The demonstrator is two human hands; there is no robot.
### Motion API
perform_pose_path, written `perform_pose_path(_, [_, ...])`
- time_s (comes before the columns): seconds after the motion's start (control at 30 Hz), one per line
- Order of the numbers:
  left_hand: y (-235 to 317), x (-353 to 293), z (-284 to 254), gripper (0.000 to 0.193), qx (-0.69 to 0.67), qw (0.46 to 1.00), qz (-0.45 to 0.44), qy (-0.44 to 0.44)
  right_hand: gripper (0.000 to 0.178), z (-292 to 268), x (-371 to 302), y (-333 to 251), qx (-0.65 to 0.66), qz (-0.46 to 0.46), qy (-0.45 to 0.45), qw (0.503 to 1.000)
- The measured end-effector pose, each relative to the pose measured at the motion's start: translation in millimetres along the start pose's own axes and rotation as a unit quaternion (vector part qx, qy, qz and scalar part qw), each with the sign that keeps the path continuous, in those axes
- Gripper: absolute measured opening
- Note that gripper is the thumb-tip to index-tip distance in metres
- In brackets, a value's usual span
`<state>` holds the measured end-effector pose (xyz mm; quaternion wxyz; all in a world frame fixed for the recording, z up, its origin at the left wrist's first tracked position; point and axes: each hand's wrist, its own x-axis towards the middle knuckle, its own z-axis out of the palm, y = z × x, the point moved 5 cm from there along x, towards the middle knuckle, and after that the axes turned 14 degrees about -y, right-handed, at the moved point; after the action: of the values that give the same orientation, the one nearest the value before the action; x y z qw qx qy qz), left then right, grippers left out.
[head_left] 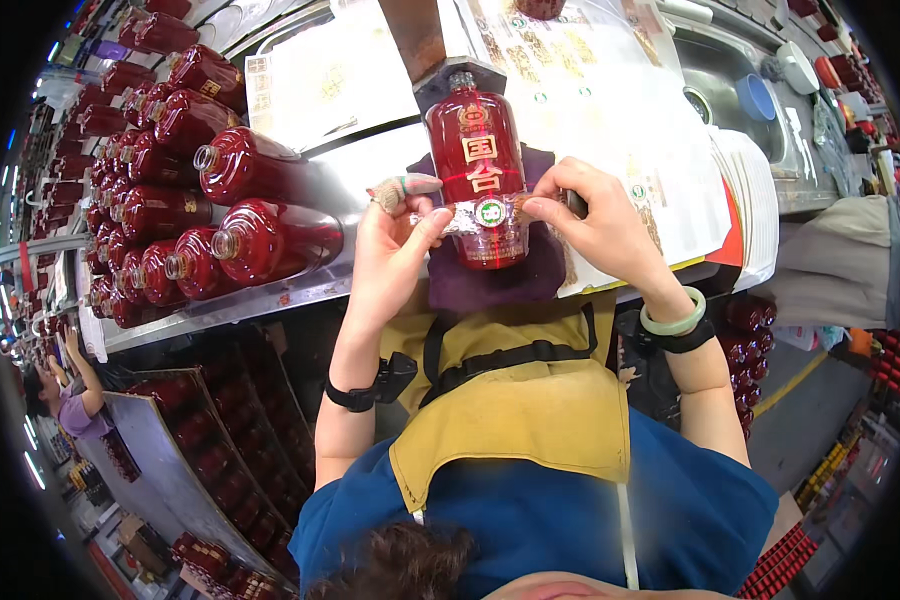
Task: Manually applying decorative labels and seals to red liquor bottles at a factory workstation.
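A red glass bottle point(470, 150) with gold markings lies on a dark purple cloth point(500, 288), its neck toward the far side against a dark metal bracket. Across its lower part runs a shiny decal strip point(462, 222) with a round green-and-white emblem. My left hand point(395, 245) pinches the strip's left end between thumb and fingers; a knitted cover sits on one finger. On the right, my right hand point(595, 215) holds the other end, thumb and forefinger pressed together at the bottle's side. A small dark object shows partly under the right palm; I cannot make it out.
Several red bottles point(260, 165) are stacked on the bench to the left. White sheets with gold decals point(560, 70) cover the work surface behind. At the right stand a metal sink point(705, 70) and a blue bowl point(756, 97). Another person point(75, 405) works far left.
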<state>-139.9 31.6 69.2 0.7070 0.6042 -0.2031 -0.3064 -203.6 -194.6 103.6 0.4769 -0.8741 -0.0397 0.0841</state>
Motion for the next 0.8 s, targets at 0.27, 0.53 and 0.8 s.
perform_pose_path(0.27, [-10.1, -3.9, 1.0, 0.034, -0.071, 0.997, 0.002, 0.035, 0.02, 8.5, 3.0, 10.0, 0.101, 0.058, -0.033, 0.993])
perform_pose_path(0.53, [-21.7, -4.1, -4.1, 0.033, -0.111, 0.993, -0.034, 0.034, 0.02, 15.2, 3.7, 20.0, 0.184, 0.05, -0.037, 0.981])
perform_pose_path(0.8, [-21.1, -4.6, -3.1, 0.032, -0.123, 0.991, -0.028, 0.036, 0.021, 15.3, 3.0, 18.9, 0.185, 0.063, -0.041, 0.98])
